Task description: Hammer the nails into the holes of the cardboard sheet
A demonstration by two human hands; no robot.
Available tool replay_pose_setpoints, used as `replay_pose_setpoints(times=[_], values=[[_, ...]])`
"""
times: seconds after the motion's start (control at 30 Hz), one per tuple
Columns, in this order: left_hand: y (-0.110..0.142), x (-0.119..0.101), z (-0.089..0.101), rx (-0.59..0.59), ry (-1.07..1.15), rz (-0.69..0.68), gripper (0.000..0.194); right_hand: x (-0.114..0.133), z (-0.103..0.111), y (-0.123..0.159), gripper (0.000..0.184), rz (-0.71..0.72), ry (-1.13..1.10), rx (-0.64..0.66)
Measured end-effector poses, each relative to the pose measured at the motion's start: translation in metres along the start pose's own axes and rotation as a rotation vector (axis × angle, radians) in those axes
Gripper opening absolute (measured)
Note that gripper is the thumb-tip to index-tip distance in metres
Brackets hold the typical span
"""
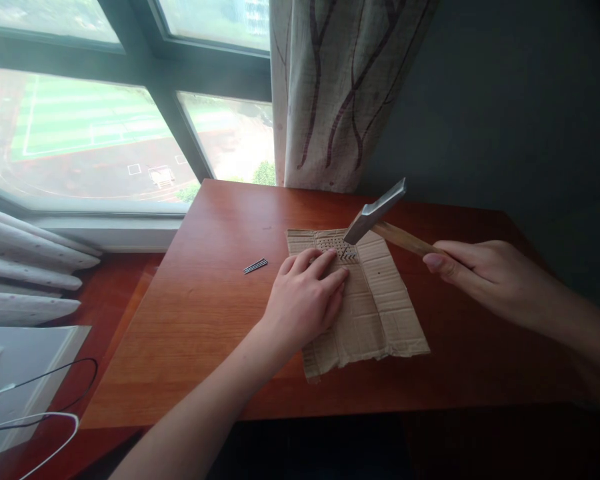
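Observation:
My right hand (490,270) is wrapped round the wooden handle of a hammer (403,238). The metal hammer head is tilted, its lower end just above a small patch of holes and nails (347,250) at the top of a cardboard sheet (360,320). A thin dark nail seems to stand beneath the head. My left hand (303,297) rests on the cardboard with its fingers spread beside the patch, the tips close to the nails. What lies under the palm is hidden.
Several loose nails (256,266) lie on the wooden table (205,320) left of the cardboard. A window (105,133) and a patterned curtain (340,93) stand behind the table. Cables (73,420) hang at the lower left.

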State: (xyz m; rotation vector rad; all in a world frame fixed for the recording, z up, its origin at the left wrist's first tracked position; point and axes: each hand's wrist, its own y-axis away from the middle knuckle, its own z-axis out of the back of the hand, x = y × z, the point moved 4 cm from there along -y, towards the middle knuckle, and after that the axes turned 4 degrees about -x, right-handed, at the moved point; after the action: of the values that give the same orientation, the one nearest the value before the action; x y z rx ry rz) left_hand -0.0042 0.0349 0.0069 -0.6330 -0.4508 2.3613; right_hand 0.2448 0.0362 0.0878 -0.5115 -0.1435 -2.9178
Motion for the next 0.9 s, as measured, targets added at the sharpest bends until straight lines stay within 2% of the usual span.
replay_pose_setpoints(times=[0.17,0.37,0.53,0.73,0.9], values=[[-0.0003,-0.0003,0.0003,0.004,0.001,0.002,0.031,0.0036,-0.0043,-0.0013,0.058,0.022,0.009,0.051],[-0.0004,-0.0002,0.0006,0.013,0.001,0.005,0.032,0.0032,-0.0019,-0.0034,0.059,0.02,0.027,0.008],[-0.0002,0.0,0.0005,0.008,0.003,0.004,0.032,0.0039,-0.0054,-0.0051,0.058,0.017,0.025,0.056],[-0.0003,0.0,0.0004,0.015,0.004,0.009,0.033,0.0033,-0.0041,-0.004,0.058,0.013,0.033,0.027],[0.0001,0.0003,-0.0004,0.005,-0.005,0.005,0.032,0.0048,-0.0094,-0.0049,0.057,0.018,0.026,0.062]])
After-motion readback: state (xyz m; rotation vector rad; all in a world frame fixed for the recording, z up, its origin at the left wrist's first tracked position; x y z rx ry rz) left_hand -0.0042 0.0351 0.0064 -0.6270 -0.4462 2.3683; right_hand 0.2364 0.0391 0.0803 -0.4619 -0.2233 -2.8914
